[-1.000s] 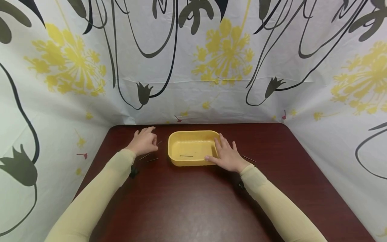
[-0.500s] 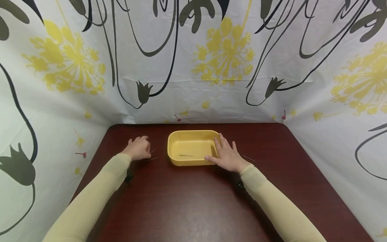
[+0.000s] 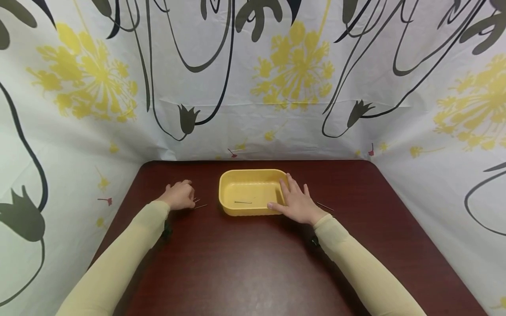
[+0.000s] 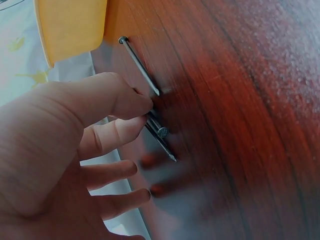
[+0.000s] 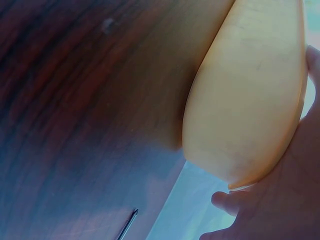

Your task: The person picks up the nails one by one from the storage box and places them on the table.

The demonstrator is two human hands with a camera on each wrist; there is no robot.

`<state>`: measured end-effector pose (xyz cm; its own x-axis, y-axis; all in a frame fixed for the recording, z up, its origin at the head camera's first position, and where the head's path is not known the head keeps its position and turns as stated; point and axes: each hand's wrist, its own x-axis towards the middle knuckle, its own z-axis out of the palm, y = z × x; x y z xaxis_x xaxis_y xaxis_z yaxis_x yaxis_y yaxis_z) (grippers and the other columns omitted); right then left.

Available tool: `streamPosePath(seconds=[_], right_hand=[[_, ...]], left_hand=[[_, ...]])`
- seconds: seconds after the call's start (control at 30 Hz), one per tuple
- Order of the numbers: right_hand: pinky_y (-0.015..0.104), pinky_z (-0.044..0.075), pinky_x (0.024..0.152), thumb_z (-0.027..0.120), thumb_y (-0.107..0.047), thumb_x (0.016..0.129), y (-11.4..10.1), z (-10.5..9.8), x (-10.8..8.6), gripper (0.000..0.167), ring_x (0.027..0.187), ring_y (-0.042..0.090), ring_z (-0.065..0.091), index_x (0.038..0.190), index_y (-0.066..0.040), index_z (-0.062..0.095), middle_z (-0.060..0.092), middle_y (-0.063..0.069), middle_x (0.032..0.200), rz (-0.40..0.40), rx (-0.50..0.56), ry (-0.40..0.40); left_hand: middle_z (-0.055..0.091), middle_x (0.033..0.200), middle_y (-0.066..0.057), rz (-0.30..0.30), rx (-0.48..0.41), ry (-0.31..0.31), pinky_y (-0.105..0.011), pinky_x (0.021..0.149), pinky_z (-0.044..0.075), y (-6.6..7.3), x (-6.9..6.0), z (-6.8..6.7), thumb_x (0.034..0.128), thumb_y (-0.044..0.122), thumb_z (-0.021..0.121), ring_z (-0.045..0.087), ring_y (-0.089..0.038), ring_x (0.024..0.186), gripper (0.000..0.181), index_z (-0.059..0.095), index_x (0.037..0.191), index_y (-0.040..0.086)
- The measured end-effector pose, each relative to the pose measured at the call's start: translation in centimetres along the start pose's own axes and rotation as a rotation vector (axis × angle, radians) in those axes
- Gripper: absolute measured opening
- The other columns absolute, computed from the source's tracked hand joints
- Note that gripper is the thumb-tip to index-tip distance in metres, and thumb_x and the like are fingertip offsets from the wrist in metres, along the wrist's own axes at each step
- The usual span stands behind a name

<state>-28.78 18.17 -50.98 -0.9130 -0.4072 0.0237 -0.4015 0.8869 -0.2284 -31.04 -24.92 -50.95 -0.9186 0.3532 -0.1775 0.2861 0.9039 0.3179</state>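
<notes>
My left hand (image 3: 178, 195) is low over the table's left part. In the left wrist view its thumb and index finger pinch a nail (image 4: 156, 122), head end sticking out; the other fingers are spread. Just under it lies a second nail (image 4: 165, 148), pointed end showing and the rest hidden by the fingers. A third nail (image 4: 140, 66) lies on the table nearer the tray. My right hand (image 3: 298, 202), fingers spread, rests on the right end of the yellow plastic tray (image 3: 253, 211), thumb at the front rim. One nail (image 3: 243, 202) lies inside the tray.
Right of the tray a nail (image 3: 325, 206) lies on the dark red-brown table (image 3: 253, 263), partly behind the right hand; its end also shows in the right wrist view. A white patterned cloth (image 3: 245, 87) hangs behind the table and along both sides.
My left hand has moved left and down, away from the tray, onto the nails, and its thumb and index finger have closed on one. The right hand and tray stay put.
</notes>
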Motion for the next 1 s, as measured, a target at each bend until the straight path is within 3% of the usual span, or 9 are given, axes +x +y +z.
streamPosePath(seconds=[0.63, 1.0], right_hand=[[0.071, 0.006, 0.112, 0.032, -0.088, 0.085, -0.1, -0.13, -0.16, 0.114, 0.152, 0.035, 0.009, 0.161, -0.004, 0.017, -0.007, 0.016, 0.167, 0.005, 0.005, 0.001], [0.071, 0.007, 0.112, 0.031, -0.089, 0.085, -0.16, -0.08, -0.17, 0.114, 0.153, 0.034, 0.008, 0.161, -0.005, 0.016, -0.007, 0.016, 0.167, 0.007, -0.005, -0.001]], left_hand=[[0.034, 0.155, -0.028, -0.003, -0.01, 0.012, -0.083, 0.1, 0.012, -0.4, 0.21, 0.4, 0.0882, 0.018, 0.071, 0.035, -0.047, 0.14, 0.025, 0.061, 0.065, 0.016], [0.036, 0.155, -0.025, 0.025, -0.048, 0.039, -0.083, 0.101, 0.008, -0.04, 0.11, -0.22, 0.0908, 0.02, 0.068, 0.027, -0.042, 0.146, 0.026, 0.062, 0.065, 0.017]])
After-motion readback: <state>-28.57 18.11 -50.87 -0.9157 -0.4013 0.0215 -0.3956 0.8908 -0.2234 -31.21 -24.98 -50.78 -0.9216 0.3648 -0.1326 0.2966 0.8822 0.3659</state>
